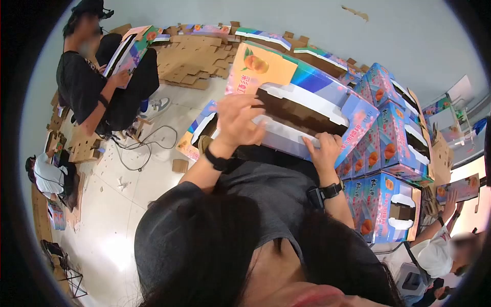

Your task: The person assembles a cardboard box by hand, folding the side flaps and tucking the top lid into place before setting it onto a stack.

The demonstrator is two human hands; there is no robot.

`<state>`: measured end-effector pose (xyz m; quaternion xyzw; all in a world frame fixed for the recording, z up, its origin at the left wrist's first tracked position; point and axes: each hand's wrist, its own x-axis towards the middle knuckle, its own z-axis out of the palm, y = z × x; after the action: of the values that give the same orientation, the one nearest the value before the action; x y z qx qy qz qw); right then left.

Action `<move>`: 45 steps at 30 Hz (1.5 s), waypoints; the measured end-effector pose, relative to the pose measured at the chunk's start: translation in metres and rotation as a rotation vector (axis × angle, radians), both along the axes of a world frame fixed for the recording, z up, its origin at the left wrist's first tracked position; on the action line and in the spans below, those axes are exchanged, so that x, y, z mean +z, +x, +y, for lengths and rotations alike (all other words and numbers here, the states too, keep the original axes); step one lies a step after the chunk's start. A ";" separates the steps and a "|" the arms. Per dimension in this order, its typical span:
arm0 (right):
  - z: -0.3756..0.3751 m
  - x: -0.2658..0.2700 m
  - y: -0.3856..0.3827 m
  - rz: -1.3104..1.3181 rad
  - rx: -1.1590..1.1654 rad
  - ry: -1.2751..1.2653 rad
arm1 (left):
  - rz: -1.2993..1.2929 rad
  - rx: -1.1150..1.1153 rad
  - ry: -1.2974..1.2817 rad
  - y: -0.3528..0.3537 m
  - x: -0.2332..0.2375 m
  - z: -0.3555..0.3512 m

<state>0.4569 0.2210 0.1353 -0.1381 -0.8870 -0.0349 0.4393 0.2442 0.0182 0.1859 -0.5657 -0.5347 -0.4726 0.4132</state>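
Observation:
A colourful printed cardboard box (327, 84) with peach pictures lies tilted across my lap, its long cut-out opening facing up and showing brown cardboard inside. At the box's left end, my left hand (239, 120) is raised over the edge beside the opening, fingers bent and apart, with nothing visible between them. My right hand (323, 149) grips the near white edge of the box, the thumb and fingers pressed on the rim. Dark bands are on both my wrists.
Stacked printed boxes (381, 204) stand at the right. Flattened cardboard (189, 59) lies along the back wall. A seated person (76, 77) at the left holds another box. Other people sit at far left and lower right. A black cable (146, 148) crosses the floor.

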 end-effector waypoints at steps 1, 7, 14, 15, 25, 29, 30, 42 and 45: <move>-0.001 0.008 -0.002 0.012 0.004 0.005 | 0.018 0.042 0.085 -0.006 0.004 -0.009; -0.004 0.048 -0.028 0.177 0.053 -0.098 | 0.082 0.320 0.476 -0.031 0.040 -0.054; -0.022 0.008 -0.075 0.392 0.110 -0.610 | -0.192 0.147 0.224 -0.026 -0.020 -0.034; -0.019 -0.003 -0.075 0.396 0.125 -0.683 | -0.297 0.074 0.185 -0.023 -0.039 -0.024; 0.003 -0.041 -0.085 0.585 0.140 -1.044 | -0.490 -0.072 -0.637 -0.018 -0.062 0.017; -0.005 -0.040 -0.080 0.643 0.198 -1.090 | -0.534 -0.222 -0.824 -0.007 -0.078 0.033; -0.004 -0.041 -0.078 0.637 0.203 -1.108 | -0.601 -0.315 -0.815 -0.005 -0.083 0.039; -0.006 -0.027 -0.076 0.702 0.234 -1.316 | -0.779 -0.513 -0.829 0.013 -0.122 0.082; -0.007 -0.027 -0.075 0.715 0.232 -1.329 | -0.884 -0.568 -0.686 0.032 -0.130 0.092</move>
<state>0.3819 0.2144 0.1078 -0.2823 -0.5341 0.5993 0.5253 0.2758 0.1107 0.0554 -0.5372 -0.6051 -0.5548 -0.1937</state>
